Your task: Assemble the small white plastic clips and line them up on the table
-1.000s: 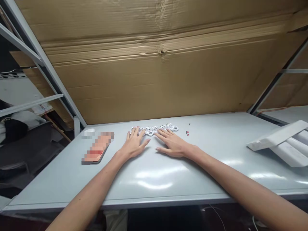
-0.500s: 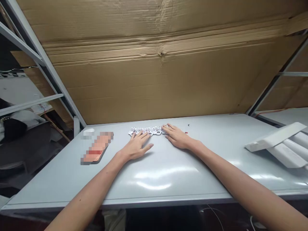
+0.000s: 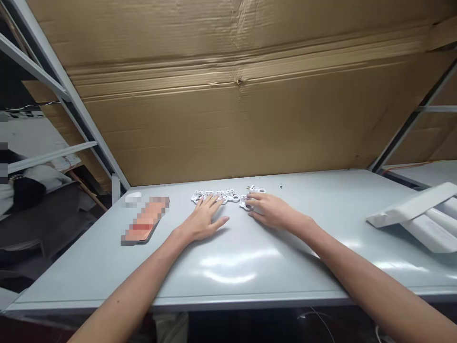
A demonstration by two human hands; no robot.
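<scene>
Small white plastic pieces, each with a round ring-like opening, lie in a row (image 3: 233, 195) near the back of the table. My left hand (image 3: 203, 220) rests over the left part of this row, fingers spread and fingertips on several pieces. Farther right, my right hand (image 3: 271, 209) reaches in with its fingers extended, touching a separate white piece (image 3: 244, 203) at its fingertips. Behind those fingers another white piece (image 3: 257, 189) lies apart, turned sideways. Finer details of the pieces are too small to make out.
An orange, partly blurred flat object (image 3: 145, 221) and a small white item (image 3: 133, 197) lie at left. A white stand-like object (image 3: 421, 214) is at the right edge. One tiny dark bit (image 3: 281, 186) lies near the cardboard wall (image 3: 228, 133).
My right hand has shifted slightly toward me and right, bringing one white piece nearer. Another piece behind its fingers now shows. The left hand stays nearly in place.
</scene>
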